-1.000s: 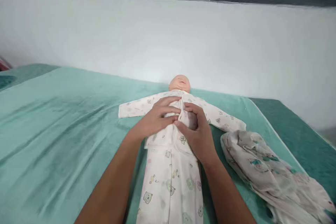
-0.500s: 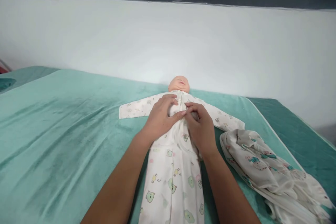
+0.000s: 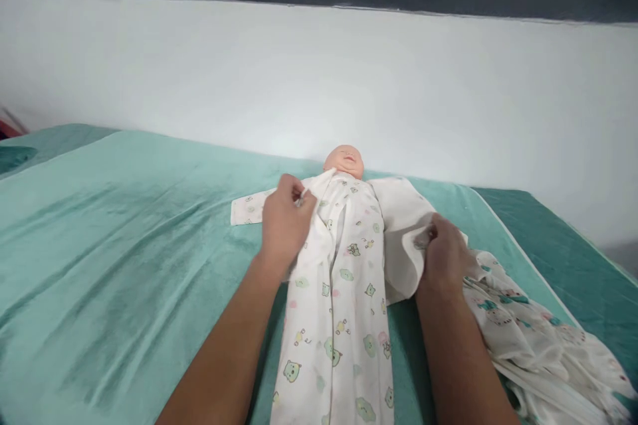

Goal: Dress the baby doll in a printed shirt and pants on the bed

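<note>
A baby doll (image 3: pixel 345 158) lies on its back, its head toward the wall. Long printed white clothing (image 3: pixel 355 339) with green animal faces covers its body and runs toward me. Over this lies a white baby shirt (image 3: pixel 403 212), its front parted and the plain inner side of its right panel showing. My left hand (image 3: pixel 286 222) is closed, pinching the shirt's left front edge near the doll's chest. At the other side my right hand (image 3: pixel 446 252) is closed on the right panel, holding it out over the sleeve. The fingertips of my right hand are partly hidden.
A crumpled white printed cloth (image 3: pixel 543 339) lies at the right, close to my right forearm. Everything rests on a light green bedspread (image 3: pixel 149 246) with a darker green border on the right. A white wall (image 3: pixel 249 80) rises behind the doll's head.
Both hands were together at the middle of the doll's chest, with the shirt front closed. They have moved apart, and the shirt front is now open, its right panel folded outward.
</note>
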Available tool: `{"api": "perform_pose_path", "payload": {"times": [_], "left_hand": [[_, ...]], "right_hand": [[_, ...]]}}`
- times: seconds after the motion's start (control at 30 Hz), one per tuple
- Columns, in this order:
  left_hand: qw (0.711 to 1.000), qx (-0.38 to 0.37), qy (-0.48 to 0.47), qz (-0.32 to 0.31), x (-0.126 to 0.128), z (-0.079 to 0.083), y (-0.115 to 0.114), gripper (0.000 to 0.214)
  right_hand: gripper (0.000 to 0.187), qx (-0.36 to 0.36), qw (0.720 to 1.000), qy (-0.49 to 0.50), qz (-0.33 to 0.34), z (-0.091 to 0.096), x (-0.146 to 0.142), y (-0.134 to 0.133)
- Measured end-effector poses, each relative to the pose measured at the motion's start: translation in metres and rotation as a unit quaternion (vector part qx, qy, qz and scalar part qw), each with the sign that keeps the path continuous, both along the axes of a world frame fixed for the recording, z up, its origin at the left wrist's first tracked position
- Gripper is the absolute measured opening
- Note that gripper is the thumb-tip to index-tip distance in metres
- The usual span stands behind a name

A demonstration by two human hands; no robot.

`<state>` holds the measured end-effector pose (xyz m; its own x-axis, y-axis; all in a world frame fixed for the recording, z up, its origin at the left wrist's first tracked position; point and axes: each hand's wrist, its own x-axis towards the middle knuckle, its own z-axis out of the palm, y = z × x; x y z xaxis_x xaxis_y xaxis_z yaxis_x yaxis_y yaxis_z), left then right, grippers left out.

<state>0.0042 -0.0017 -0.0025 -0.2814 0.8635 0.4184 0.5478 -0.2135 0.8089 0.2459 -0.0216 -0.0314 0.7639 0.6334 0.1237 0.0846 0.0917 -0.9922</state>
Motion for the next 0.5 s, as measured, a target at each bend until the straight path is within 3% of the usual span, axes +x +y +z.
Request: {"api": "perform_pose_path", "payload": {"times": [0.1,0.2,0.27,0.37,0.43,0.5], "left_hand": [[0.990,-0.012,0.024,0.137,-0.034,-0.005,0.010,0.008],[0.972,-0.039,0.124,0.197,-0.054,-0.015,0.018,0.022],[0.971,-0.012,0.184,0.153,-0.052,-0.023,0.022,0.032],[0.977,0.073,0.201,-0.002,-0.034,-0.033,0.030,0.035],[0.973,0.086,0.182,-0.111,-0.023,-0.038,0.038,0.035],[0.969,0.064,0.172,-0.167,-0.018,-0.042,0.047,0.037]], "right_hand": [[0.018,0.029,0.995,-0.042,-0.088,-0.001,0.015,0.002],[0.033,0.069,0.959,-0.270,-0.062,0.001,0.004,-0.001],[0.037,0.072,0.921,-0.380,0.040,-0.001,-0.012,-0.001],[0.038,0.041,0.895,-0.400,0.193,-0.011,-0.028,0.009],[0.040,0.015,0.884,-0.413,0.216,-0.017,-0.027,0.019],[0.042,-0.007,0.862,-0.460,0.212,-0.020,-0.021,0.028]]}}
